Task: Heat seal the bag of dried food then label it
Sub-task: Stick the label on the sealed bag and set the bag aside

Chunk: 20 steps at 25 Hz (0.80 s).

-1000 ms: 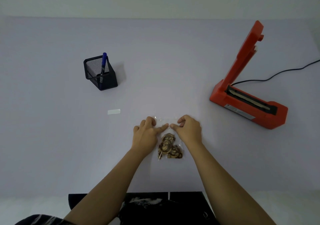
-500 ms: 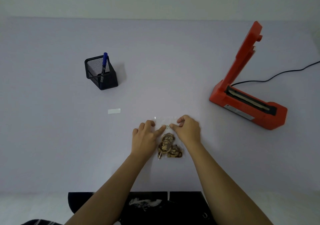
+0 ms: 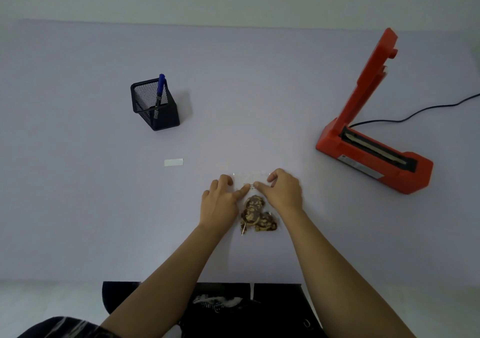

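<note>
A pale lavender table (image 3: 233, 91) against a plain wall: a person seated at its near edge works a clear bag (image 3: 250, 181) of dried food (image 3: 257, 215), which lies flat on the table just in front of them, mouth pointing away. The left hand (image 3: 220, 202) and right hand (image 3: 283, 194) meet at the bag's empty upper part, thumb tips almost touching, fingers curled over the far edge, so each appears to pinch the film near the mouth; whether the mouth is lifted off the table cannot be told.

The red sealer (image 3: 374, 156) stands well apart to the right, its arm raised and its cord (image 3: 415, 111) trailing off the table edge. A white label (image 3: 173, 162) lies to the left, and beyond it a mesh holder (image 3: 155, 106) with a blue pen (image 3: 160, 88).

The step in hand looks like flattening and gathering the bag's mouth before sealing; nothing is sealed or labelled yet. The next move likely calls for carrying the bag to the sealer, keeping the food settled at the bottom, and laying the smooth, wrinkle-free mouth across the strip before lowering the arm.
</note>
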### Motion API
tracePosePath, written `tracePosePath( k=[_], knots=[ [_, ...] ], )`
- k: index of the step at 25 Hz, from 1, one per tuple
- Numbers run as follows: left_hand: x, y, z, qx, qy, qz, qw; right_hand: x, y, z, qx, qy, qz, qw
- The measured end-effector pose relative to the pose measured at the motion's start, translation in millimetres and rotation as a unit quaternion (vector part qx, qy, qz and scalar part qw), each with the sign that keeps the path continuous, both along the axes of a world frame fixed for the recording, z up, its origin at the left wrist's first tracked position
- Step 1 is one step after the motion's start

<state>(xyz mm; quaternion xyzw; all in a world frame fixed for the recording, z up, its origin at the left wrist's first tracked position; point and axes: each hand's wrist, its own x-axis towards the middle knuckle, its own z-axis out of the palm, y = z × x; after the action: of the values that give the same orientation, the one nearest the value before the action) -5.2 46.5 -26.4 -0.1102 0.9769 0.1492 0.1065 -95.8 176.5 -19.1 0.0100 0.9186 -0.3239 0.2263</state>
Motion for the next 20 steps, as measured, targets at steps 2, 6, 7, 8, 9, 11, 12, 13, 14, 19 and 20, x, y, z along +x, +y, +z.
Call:
tracePosePath(
  k=[2,6,7,8,9,11,12,13,14,19,20],
  knots=[
    [-1.4,-1.0,1.3,0.008,0.009,0.001,1.000,-0.5,-0.1,1.2,-0.002,-0.001,-0.009,1.000],
    [-2.2,-3.7,-3.4,0.067,0.010,0.037,0.997,-0.4,-1.5,1.6,0.020,0.000,-0.002,1.000],
    [-3.8,-3.4,-4.4,0.106,0.013,0.075,0.991,0.0,-1.5,1.1,0.022,0.000,0.000,1.000],
    [-6.0,-3.6,-5.7,0.150,0.011,0.117,0.982,0.5,-1.1,0.6,0.019,-0.002,0.003,1.000],
    [-9.0,-3.7,-5.3,0.189,0.004,0.154,0.970,0.4,-1.0,1.2,0.013,-0.009,0.004,1.000],
    [-14.6,-4.2,-1.7,0.265,-0.005,0.215,0.940,-1.8,-0.6,3.5,-0.009,-0.034,0.000,0.999],
    [-16.0,-4.3,2.8,0.307,-0.001,0.243,0.920,-2.5,0.2,6.0,-0.024,-0.049,-0.003,0.999],
    [-15.7,-4.2,8.2,0.340,0.009,0.267,0.902,-2.2,2.0,8.4,-0.039,-0.061,-0.007,0.997],
    [-13.1,-4.7,13.4,0.352,0.024,0.284,0.891,0.0,5.3,10.5,-0.052,-0.065,-0.012,0.996],
    [20.7,0.3,30.2,0.330,0.024,0.294,0.897,36.4,43.9,13.0,-0.080,-0.067,-0.056,0.993],
    [26.8,4.5,30.0,0.339,0.006,0.293,0.894,46.4,50.7,13.0,-0.089,-0.085,-0.054,0.991]
  ],
)
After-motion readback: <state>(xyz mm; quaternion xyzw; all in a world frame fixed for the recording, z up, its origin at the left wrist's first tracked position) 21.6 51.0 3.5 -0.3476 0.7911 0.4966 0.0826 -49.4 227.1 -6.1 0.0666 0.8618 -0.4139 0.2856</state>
